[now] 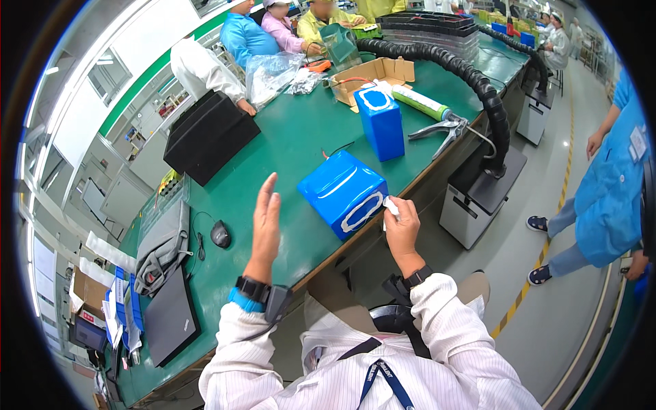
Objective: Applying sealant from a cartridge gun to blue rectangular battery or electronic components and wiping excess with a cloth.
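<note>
A blue shrink-wrapped battery pack [339, 188] lies near the front edge of the green table, with a loop of white sealant on its near end. My right hand [402, 222] is closed on a crumpled white tissue [390, 206] beside that end. To the left of the pack, my left hand [266, 222] is raised with its fingers stretched out, holding nothing. A second blue battery pack [381, 126] stands upright behind, also bearing a white sealant loop on top. Right of it lies a caulking gun [441, 130] with a green and white sealant tube [418, 102].
A black box [208, 137], a mouse [220, 234], a grey bag [164, 239] and a closed laptop [172, 318] occupy the left side. An open cardboard box [376, 74] and a black ribbed hose [471, 75] are farther back. Co-workers stand around; one in blue [608, 198] is at right.
</note>
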Demonstrator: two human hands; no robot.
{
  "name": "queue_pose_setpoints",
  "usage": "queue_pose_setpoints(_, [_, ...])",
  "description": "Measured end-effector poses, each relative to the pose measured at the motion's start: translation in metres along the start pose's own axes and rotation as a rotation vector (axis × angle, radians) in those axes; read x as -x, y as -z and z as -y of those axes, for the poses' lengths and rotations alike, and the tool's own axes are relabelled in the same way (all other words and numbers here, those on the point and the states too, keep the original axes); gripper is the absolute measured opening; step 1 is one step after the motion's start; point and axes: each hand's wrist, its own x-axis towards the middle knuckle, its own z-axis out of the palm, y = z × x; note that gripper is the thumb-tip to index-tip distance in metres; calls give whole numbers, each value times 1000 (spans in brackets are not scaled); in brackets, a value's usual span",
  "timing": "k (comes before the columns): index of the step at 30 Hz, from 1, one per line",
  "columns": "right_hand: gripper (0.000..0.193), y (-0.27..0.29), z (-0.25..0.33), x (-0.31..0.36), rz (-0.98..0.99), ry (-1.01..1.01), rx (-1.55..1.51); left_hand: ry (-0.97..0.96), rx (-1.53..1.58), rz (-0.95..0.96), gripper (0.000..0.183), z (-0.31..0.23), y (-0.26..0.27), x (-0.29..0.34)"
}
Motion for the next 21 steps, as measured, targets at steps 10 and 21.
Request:
queue_pose_setpoints(10, [26,-5,1,11,9,45,41,295,307,47,56,57,-46,-5])
queue_pose_setpoints(21, [26,-8,17,33,77,95,77,269,220,13,68,66,-54,-6])
